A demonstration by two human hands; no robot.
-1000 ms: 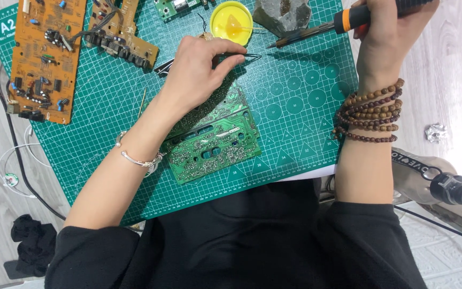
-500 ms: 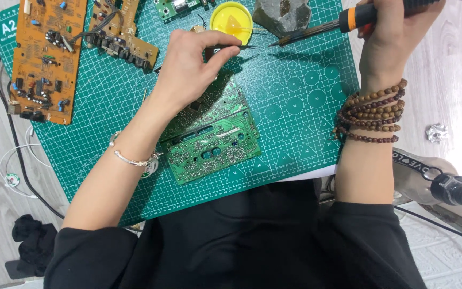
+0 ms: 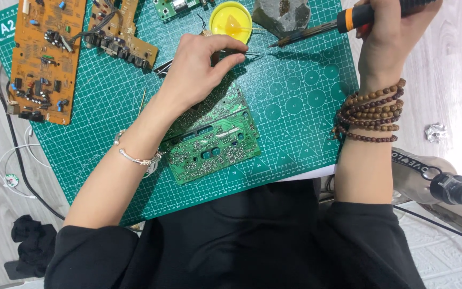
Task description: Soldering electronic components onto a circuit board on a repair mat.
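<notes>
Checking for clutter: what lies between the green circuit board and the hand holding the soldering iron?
Only bare green cutting mat between the circuit board and right hand, in the head view.

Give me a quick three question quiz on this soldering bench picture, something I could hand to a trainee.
1. True or false: the right hand holds the soldering iron by its orange and black handle.
2. Which thing lies directly under the left forearm? A) the green circuit board B) the brown circuit board C) the yellow round tin
3. Fill in: the left hand pinches thin metal ______ just below the tin.

Key: 1 true; 2 A; 3 tweezers.
</notes>
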